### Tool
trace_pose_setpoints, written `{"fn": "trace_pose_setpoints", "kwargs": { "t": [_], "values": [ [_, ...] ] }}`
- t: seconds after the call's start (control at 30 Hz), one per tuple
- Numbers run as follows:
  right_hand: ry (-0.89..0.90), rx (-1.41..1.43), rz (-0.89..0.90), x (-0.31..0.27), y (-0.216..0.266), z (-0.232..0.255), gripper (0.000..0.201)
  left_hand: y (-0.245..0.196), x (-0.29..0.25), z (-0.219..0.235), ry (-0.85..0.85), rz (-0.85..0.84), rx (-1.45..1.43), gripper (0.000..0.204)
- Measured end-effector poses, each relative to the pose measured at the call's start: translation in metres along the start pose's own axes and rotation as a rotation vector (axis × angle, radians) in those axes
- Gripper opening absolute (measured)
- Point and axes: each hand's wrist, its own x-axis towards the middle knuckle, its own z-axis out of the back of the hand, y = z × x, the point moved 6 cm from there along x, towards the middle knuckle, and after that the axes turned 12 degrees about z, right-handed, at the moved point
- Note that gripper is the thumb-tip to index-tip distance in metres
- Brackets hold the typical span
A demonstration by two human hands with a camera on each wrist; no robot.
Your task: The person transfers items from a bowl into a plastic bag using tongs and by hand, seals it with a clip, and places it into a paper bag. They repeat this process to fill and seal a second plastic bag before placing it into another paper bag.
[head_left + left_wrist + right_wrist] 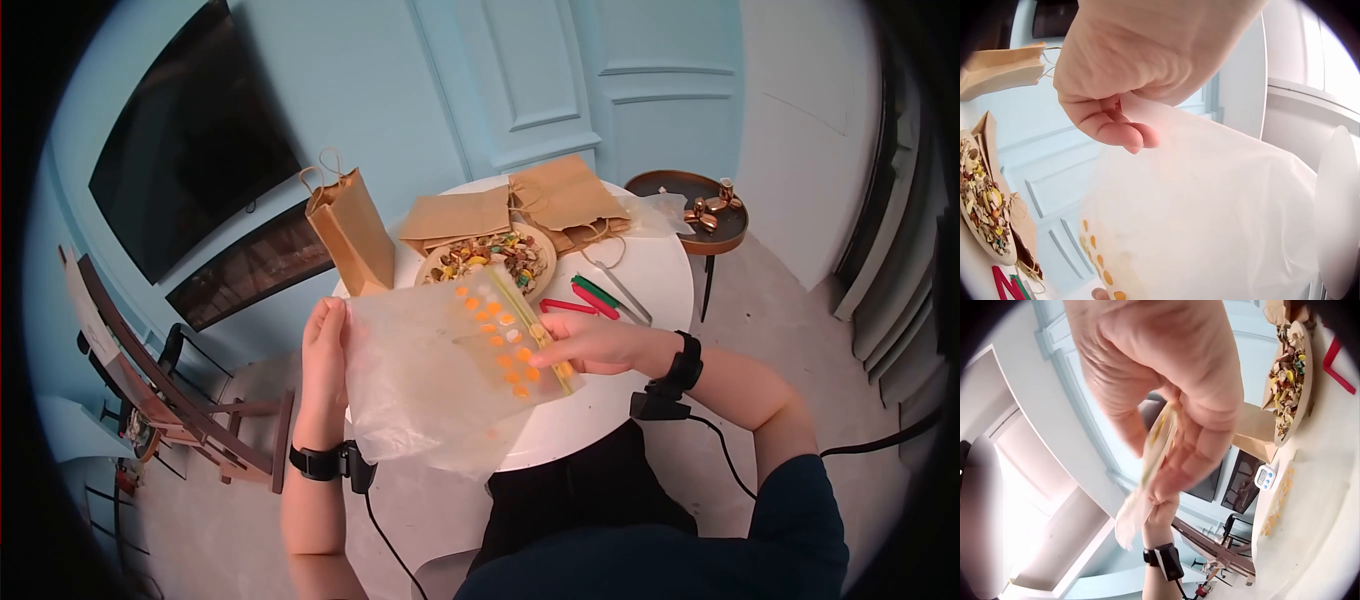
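A translucent plastic bag [420,350] with rows of orange marks hangs between both hands above the round table's near part. The left hand [323,350] pinches its left edge; in the left wrist view the curled fingers of that hand [1116,112] grip a corner of the bag [1210,200]. At the yellow-green strip along the other edge, the right hand [590,343] holds the bag with the thumb on top. From the right wrist view, the right hand [1172,406] grips the folded edge of the bag [1154,450].
Behind the bag, a plate of colourful dried pieces [540,262] stands on the white table [665,270]. Paper bags [455,218] lie beyond it; another paper bag [355,230] stands upright at left. Red and green strips [596,297] lie right. A small white timer [1265,477] is also there.
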Motion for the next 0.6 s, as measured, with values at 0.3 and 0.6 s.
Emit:
{"fn": "trace_pose_setpoints", "kwargs": {
  "t": [0.3,0.6],
  "values": [
    [-0.444,0.012,0.444,-0.010,0.070,0.028,0.037,0.042,-0.023,0.004,0.252,0.347,0.030,0.054],
    [-0.244,0.351,0.555,0.010,0.087,0.007,0.045,0.013,-0.061,-0.050,0.437,-0.048,0.528,0.066]
  ]
}}
